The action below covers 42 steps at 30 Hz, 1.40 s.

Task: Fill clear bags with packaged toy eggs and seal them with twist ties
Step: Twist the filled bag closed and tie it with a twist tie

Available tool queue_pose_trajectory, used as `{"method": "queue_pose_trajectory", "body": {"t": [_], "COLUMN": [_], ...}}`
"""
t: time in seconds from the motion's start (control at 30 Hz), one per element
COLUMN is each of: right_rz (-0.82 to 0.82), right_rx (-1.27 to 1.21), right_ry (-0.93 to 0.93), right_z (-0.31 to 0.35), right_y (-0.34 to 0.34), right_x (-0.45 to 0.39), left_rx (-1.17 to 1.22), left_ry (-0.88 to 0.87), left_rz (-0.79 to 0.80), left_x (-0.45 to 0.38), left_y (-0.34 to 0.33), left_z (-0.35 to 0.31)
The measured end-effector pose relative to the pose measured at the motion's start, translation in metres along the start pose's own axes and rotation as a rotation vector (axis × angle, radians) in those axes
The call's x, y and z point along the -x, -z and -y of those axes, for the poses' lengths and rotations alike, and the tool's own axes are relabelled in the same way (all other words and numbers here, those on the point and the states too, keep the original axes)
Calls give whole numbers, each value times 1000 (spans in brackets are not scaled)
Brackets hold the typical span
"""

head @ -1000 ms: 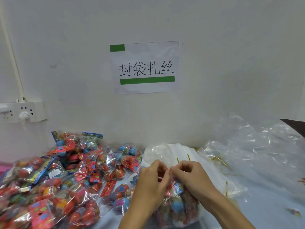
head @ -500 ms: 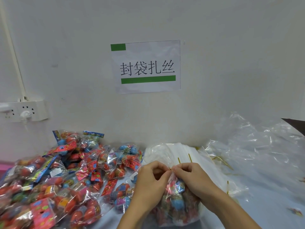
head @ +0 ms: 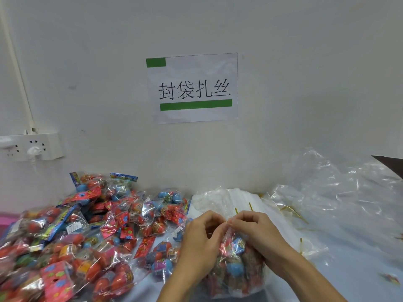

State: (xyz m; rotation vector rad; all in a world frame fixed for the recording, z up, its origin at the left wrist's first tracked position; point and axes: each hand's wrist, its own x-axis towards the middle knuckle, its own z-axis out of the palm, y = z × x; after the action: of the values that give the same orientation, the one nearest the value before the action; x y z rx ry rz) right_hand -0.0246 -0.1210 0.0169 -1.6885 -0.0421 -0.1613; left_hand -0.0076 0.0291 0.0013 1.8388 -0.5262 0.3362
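Head view: left hand (head: 201,238) and right hand (head: 257,233) still pinching filled bag (head: 236,269) neck, seemingly tighter.

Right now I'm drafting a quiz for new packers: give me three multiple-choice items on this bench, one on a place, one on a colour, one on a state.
1. Where does the heap of packaged toy eggs lie?
A left of the hands
B right of the hands
C on the floor

2. What colour are the bars on the wall sign?
A red
B green
C blue

3. What are both hands doing?
A resting flat
B lifting the heap
C pinching the filled bag's neck

Answers: 1 A, the heap fills the left side. 2 B, both bars are green. 3 C, left hand and right hand meet at the neck.
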Motion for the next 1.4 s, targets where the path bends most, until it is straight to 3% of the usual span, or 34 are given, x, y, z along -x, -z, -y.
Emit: {"method": "queue_pose_trajectory", "body": {"t": [0.23, 0.4, 0.63, 1.0, 1.2, 1.4], "right_rz": [84, -23, -131, -65, -128, -147], "right_rx": [17, 22, -121, 9, -2, -47], "right_ry": [-55, 3, 42, 175, 150, 94], "right_z": [6, 3, 0, 3, 3, 0], "right_y": [2, -4, -11, -11, -10, -7], "right_x": [1, 2, 1, 4, 2, -1], "left_rx": [-31, -93, 19, 16, 230, 200], "left_ry": [-53, -89, 87, 402, 375, 193], "left_rz": [56, 20, -19, 73, 14, -27], "left_x": [2, 2, 1, -6, -6, -3], "left_y": [0, -1, 0, 3, 3, 6], "left_z": [-4, -7, -8, -14, -11, -12]}}
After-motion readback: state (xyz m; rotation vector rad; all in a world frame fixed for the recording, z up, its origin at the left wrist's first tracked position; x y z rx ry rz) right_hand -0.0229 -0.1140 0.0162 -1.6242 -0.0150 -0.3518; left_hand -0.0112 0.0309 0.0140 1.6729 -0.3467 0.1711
